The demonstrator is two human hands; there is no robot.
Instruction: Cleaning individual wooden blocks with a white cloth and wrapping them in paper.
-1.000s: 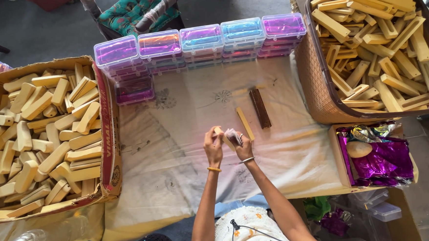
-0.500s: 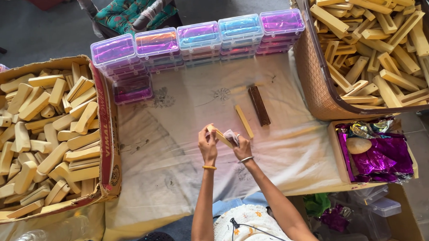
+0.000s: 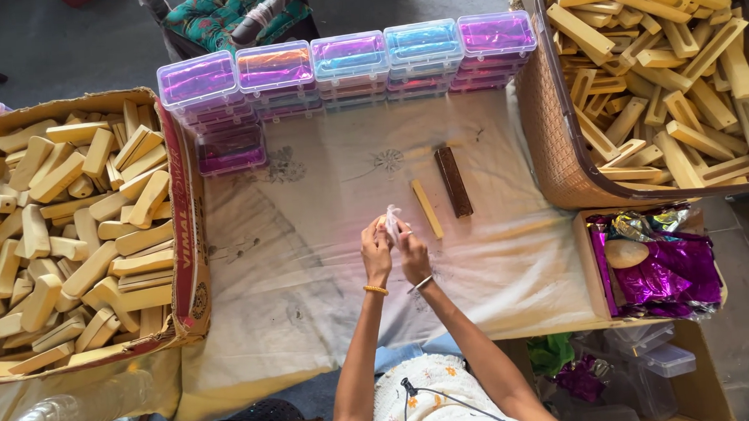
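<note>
While both hands, left hand point(image 3: 377, 251) and right hand point(image 3: 413, 253), pinch a small pale stick point(image 3: 391, 225) in their fingers at mid-worktop, its wrapping looks unfinished. A row of filled clear boxes point(image 3: 350, 62) lines the far edge; heaps of bare sticks point(image 3: 67, 218) remain.

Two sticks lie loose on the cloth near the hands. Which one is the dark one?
The dark brown stick is the one farther right, toward the basket. The pale stick beside it lies closer to the hands.
</note>
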